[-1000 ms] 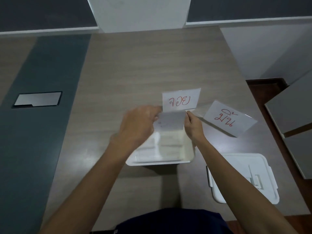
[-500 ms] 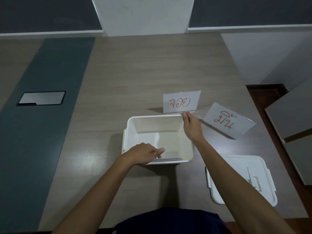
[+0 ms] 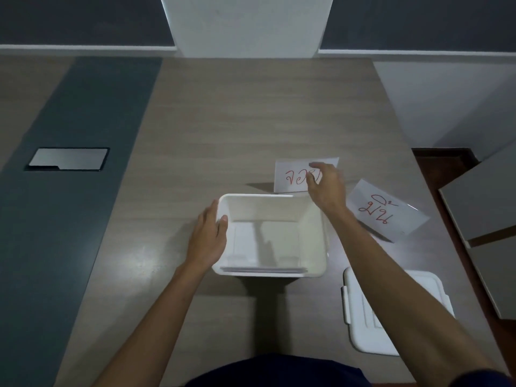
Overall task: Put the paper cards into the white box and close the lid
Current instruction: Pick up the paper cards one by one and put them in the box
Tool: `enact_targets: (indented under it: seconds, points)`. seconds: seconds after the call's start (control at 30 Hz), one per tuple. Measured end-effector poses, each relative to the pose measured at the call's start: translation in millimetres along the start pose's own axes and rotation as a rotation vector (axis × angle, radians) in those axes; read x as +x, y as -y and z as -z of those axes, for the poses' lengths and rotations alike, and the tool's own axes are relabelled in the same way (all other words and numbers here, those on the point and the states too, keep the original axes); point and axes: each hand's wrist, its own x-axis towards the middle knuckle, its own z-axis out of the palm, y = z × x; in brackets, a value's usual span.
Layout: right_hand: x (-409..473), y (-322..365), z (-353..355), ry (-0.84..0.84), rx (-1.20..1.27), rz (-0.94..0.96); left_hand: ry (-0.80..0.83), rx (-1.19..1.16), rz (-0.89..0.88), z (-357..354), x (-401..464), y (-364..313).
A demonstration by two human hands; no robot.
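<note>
Right hand (image 3: 325, 185) reached over far card (image 3: 296, 174), fingers spread, grip not yet closed on it. Left hand (image 3: 210, 236) lay open, steadying box (image 3: 312, 233). Second card (image 3: 386, 210) on bench (image 3: 223, 121); lid (image 3: 368, 319) off, near right. Risks: thin card sliding under fingertips, creasing, or catching the box rim.
</note>
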Motion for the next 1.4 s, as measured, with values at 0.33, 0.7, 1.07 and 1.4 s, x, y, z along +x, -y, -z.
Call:
enact_targets:
  seconds: [0.33, 0.7, 1.07, 1.4]
  points:
    - [69, 3, -17, 0.289, -0.545, 0.094, 0.012, -0.437, 0.108, -10, 1, -10]
    - [-45, 92, 71, -0.134, -0.006, 0.557, -0.017, -0.532, 0.109, -16, 9, -16]
    - [-116, 40, -7, 0.583, -0.310, 0.363, -0.049, -0.620, 0.072, -23, 13, -12]
    - [-114, 26, -1, 0.556, -0.062, 0.222, -0.049, -0.584, 0.063, -26, 16, -15]
